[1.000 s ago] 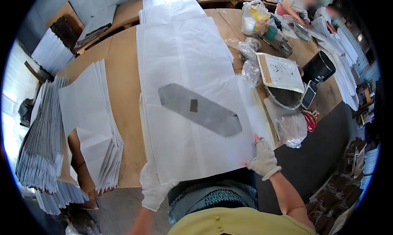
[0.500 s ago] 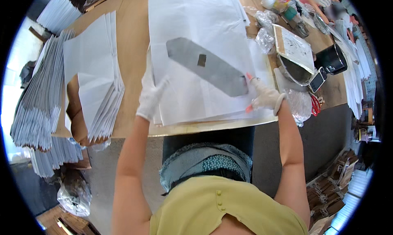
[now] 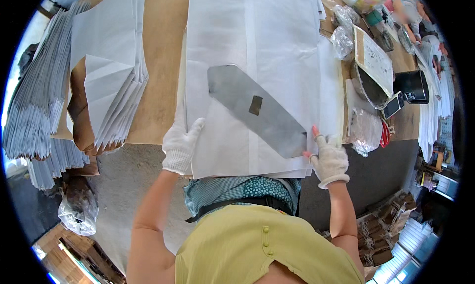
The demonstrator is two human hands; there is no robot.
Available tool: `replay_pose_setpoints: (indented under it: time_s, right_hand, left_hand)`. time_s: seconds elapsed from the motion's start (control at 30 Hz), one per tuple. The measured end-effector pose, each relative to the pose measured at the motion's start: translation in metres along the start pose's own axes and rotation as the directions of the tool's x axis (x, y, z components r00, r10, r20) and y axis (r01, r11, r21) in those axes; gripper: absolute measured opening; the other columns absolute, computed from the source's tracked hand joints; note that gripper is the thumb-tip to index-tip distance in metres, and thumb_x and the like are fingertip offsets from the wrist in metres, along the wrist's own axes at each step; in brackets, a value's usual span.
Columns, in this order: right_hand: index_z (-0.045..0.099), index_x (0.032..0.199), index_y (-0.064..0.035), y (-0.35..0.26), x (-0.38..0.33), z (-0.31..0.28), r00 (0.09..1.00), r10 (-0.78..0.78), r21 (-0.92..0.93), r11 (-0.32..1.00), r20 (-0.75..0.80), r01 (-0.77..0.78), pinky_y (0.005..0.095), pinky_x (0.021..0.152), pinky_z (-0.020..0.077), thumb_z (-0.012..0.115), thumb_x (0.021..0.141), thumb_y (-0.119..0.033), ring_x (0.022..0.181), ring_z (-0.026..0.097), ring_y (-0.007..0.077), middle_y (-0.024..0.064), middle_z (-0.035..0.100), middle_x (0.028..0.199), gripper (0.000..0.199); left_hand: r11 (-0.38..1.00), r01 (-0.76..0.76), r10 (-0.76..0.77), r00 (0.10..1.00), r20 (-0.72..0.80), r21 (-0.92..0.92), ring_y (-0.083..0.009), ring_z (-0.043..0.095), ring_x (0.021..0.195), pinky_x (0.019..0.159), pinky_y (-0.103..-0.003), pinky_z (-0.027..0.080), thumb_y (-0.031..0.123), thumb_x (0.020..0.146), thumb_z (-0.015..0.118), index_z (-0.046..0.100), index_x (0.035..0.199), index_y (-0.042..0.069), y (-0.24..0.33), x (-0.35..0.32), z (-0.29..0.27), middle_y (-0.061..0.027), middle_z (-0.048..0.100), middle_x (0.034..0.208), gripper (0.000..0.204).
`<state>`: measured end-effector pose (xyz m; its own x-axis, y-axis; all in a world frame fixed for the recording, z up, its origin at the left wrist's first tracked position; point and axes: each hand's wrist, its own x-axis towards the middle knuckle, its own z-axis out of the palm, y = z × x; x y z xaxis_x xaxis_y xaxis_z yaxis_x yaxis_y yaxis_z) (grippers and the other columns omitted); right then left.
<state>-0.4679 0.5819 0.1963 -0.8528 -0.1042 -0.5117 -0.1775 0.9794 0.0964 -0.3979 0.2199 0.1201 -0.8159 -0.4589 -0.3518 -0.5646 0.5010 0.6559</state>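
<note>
A tall stack of white paper sheets (image 3: 227, 145) lies in front of me, its near end hanging past the table edge close to my waist. On top rests a flat grey plate (image 3: 230, 93) with cut-off corners and a small dark patch (image 3: 256, 105) in its middle, lying slantwise. My left hand (image 3: 180, 144), in a white knitted glove, grips the stack's left edge, thumb on top and the other fingers partly hidden. My right hand (image 3: 330, 159), gloved with bare thumb and index tips, holds the right edge beside the plate's near corner; its thumb tip meets that corner.
Folded white paper bags (image 3: 111, 42) and a thick pile of them (image 3: 37, 106) stand on the left. At right are a tub with a white lid (image 3: 372, 56), a black container (image 3: 411, 86), a phone-like device (image 3: 394, 105) and clear plastic (image 3: 365, 131). Another person (image 3: 408, 9) is at far right.
The paper stack and the grey plate on it have slid toward me, past the table's front edge. Both hands have come nearer my body along the stack's sides.
</note>
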Motion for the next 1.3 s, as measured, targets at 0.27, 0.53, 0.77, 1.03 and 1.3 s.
replay_pose_setpoints:
  time_s: [0.27,0.53,0.77,1.03,1.3]
  right_hand:
    - [0.068,0.134,-0.0244,-0.074,0.083,0.034,0.53,-0.607,-0.2,0.748,-0.592,0.633,0.048,0.105,0.0465,0.079,0.083,-0.032,0.129,0.055,0.0362,0.0102,0.058,0.144,0.053]
    - [0.067,0.134,-0.0216,-0.05,0.209,-0.028,0.488,-0.39,-0.208,0.899,-0.781,0.386,0.0457,0.108,0.0463,0.067,0.096,-0.025,0.132,0.058,0.0317,0.009,0.065,0.14,0.038]
    - [0.069,0.13,-0.0047,0.004,0.132,0.006,0.639,-0.568,0.029,0.735,-0.518,0.677,0.0405,0.114,0.0457,0.062,0.097,-0.009,0.132,0.06,0.0341,0.0157,0.069,0.133,0.034]
    - [0.068,0.133,-0.0016,0.056,0.072,0.027,0.976,0.03,0.825,0.54,-0.215,0.166,0.0295,0.092,0.052,0.058,0.102,-0.01,0.104,0.067,0.0143,0.0119,0.075,0.113,0.034]
    - [0.068,0.133,-0.0017,0.013,0.008,-0.006,0.989,0.084,0.612,0.791,-0.123,0.009,0.033,0.092,0.0533,0.062,0.1,-0.009,0.104,0.071,0.0227,0.0172,0.075,0.11,0.034]
  left_hand:
    - [0.848,-0.403,0.498,0.827,-0.261,0.344,-0.0366,0.064,0.119,0.103,-0.045,0.05,0.02,0.091,0.076,0.053,0.145,0.0,0.003,0.017,0.005,-0.0211,0.066,0.128,0.062]
    - [0.861,-0.487,0.459,0.868,-0.192,-0.144,-0.0335,0.068,0.11,0.095,-0.04,0.055,0.008,0.092,0.07,0.067,0.126,-0.001,-0.007,0.021,-0.01,-0.0181,0.071,0.114,0.035]
    - [0.475,-0.783,0.827,0.553,0.101,0.4,-0.0347,0.068,0.105,0.089,-0.042,0.056,0.006,0.085,0.074,0.069,0.118,0.005,-0.031,-0.001,-0.026,-0.0137,0.07,0.111,0.033]
    - [0.601,-0.777,0.795,0.604,-0.044,0.189,-0.0374,0.071,0.101,0.084,-0.045,0.058,-0.005,0.082,0.073,0.069,0.116,0.003,-0.038,0.019,-0.034,-0.0167,0.072,0.111,0.035]
    - [0.586,-0.787,0.81,0.578,-0.098,0.195,-0.0379,0.07,0.102,0.087,-0.045,0.058,-0.01,0.08,0.068,0.068,0.124,0.004,-0.033,0.012,-0.024,-0.0171,0.071,0.118,0.046]
